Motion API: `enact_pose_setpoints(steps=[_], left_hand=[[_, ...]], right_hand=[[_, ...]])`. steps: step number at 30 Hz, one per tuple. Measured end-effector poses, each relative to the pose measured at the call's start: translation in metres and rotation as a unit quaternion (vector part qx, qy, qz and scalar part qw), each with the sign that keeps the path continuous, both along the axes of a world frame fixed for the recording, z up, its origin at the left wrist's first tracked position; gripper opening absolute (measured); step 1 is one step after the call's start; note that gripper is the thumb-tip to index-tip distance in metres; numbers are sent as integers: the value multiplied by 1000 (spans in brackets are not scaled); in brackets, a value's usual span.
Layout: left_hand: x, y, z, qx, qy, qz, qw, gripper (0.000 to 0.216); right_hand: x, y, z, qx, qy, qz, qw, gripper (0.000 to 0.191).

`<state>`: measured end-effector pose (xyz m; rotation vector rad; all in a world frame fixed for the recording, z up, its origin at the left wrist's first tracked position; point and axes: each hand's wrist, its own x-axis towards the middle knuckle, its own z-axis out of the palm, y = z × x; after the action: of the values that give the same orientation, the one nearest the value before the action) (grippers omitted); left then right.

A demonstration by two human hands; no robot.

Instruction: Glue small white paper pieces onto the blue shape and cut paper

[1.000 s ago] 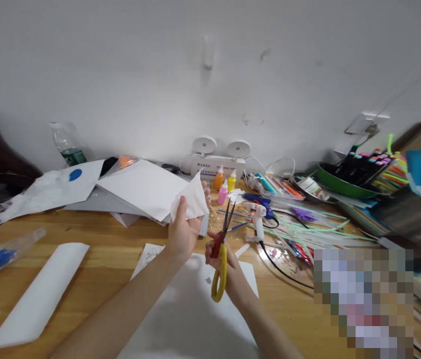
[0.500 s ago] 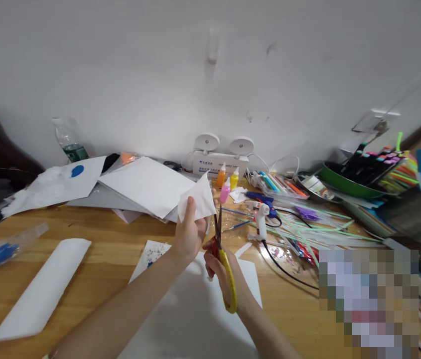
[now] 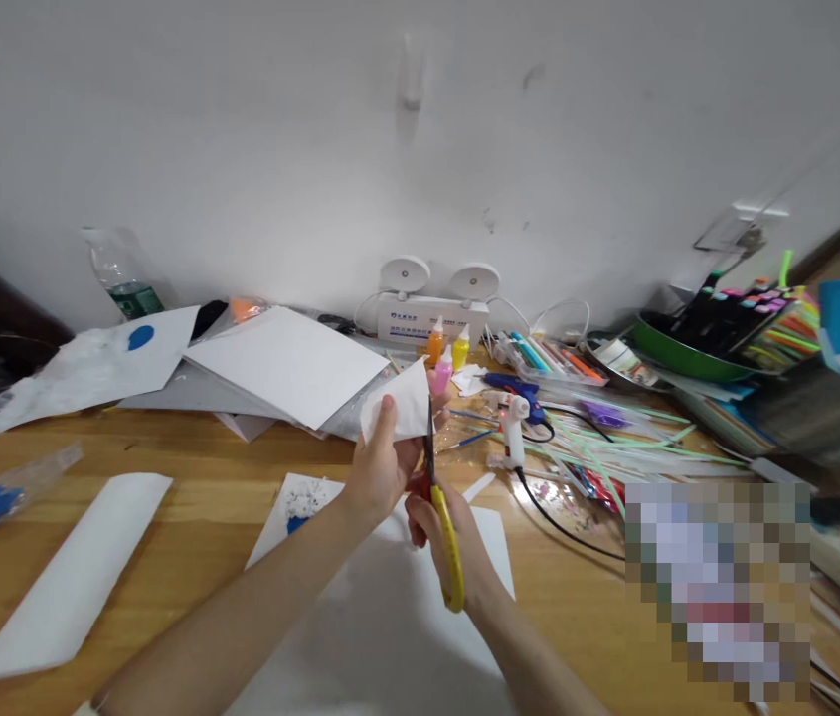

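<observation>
My left hand [image 3: 381, 462] pinches a small white piece of paper [image 3: 399, 403], thumb on its near face, raised above the table. My right hand [image 3: 440, 522] is closed round scissors [image 3: 450, 557] with yellow and red handles. Their blades point up and lie together along the paper's right edge; whether they are biting into it I cannot tell. Beneath both hands lies a large white sheet [image 3: 382, 617]. At its upper left is a white card [image 3: 277, 517] with dark specks and a blue patch, partly behind my left forearm.
A white glue gun [image 3: 513, 428] with a black cord stands at right, a blue one [image 3: 516, 386] behind it. Pink [image 3: 443, 370], orange and yellow bottles sit before a white lamp box [image 3: 420, 323]. White sheets [image 3: 285, 363] are stacked behind; a folded white strip [image 3: 73, 577] lies left.
The scissor blades have drawn together and now line up with the paper's right edge. The paper has turned slightly in my left hand. The whole view has shifted a little.
</observation>
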<state>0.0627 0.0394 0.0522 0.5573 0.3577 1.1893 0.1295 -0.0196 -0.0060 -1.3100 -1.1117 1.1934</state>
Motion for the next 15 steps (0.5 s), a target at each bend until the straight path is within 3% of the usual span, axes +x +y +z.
enact_pose_setpoints(steps=[15], left_hand=[[0, 1, 1, 20, -10, -2, 1000, 35]], right_hand=[[0, -1, 1, -9, 13, -14, 1000, 4]])
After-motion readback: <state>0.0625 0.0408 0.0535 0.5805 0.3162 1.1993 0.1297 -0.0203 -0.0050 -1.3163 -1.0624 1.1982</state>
